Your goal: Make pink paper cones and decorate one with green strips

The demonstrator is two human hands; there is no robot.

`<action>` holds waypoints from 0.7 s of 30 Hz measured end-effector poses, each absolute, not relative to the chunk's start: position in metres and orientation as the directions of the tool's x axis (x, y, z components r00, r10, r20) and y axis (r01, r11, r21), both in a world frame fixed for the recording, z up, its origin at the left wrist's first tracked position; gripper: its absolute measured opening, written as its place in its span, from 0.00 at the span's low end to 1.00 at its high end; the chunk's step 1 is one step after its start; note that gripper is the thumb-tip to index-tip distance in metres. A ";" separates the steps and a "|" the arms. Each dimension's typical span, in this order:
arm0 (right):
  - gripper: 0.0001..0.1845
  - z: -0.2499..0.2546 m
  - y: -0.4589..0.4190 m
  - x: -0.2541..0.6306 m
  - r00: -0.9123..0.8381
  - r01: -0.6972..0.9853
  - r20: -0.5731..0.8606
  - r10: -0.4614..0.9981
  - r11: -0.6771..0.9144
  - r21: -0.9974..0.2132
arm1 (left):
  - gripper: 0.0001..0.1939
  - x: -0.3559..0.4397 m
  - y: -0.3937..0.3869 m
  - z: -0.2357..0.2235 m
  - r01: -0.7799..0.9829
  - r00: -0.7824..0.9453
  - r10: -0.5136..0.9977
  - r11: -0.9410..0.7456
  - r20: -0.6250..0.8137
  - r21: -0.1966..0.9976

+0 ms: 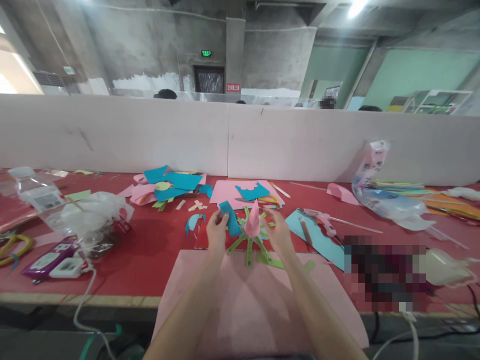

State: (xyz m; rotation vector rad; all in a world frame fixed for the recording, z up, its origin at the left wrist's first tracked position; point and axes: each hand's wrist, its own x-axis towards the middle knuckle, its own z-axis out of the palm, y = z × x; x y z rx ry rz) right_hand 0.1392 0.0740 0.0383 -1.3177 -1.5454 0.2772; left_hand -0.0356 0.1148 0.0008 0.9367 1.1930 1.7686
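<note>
My left hand (216,231) is closed on a folded blue strip of paper or foam (230,218), pinched between thumb and fingers and held tilted left of the pink cone. The pink cone (253,221) points upward at the centre of a paper craft with green legs (249,252) spreading outward. My right hand (278,231) is just right of the cone, fingers partly spread; whether its fingertips touch the craft is hard to make out. A large pink sheet (240,305) lies under my forearms, with a green scrap (275,262) on it.
Behind are blue offcuts (180,182), pink sheets (225,192) and yellow-handled scissors (269,200). A pink glue gun (327,224) rests on a light-blue sheet (315,240) at right. At left stand a plastic bottle (32,192), a plastic bag (93,217) and a purple box (50,260).
</note>
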 end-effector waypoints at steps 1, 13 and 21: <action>0.19 0.042 0.069 0.139 0.189 0.572 0.563 0.804 0.376 -0.729 | 0.21 -0.033 0.113 0.003 -0.219 -0.389 0.910 -0.245 0.146 0.944; 0.15 0.044 0.050 0.118 0.023 0.474 0.390 0.921 0.333 -0.815 | 0.21 -0.016 0.094 0.020 -0.284 -0.087 0.964 -0.264 0.250 0.922; 0.17 0.040 0.049 0.119 -0.028 0.447 0.326 0.945 0.303 -0.842 | 0.23 -0.015 0.099 0.013 -0.384 -0.083 0.982 -0.190 0.171 0.904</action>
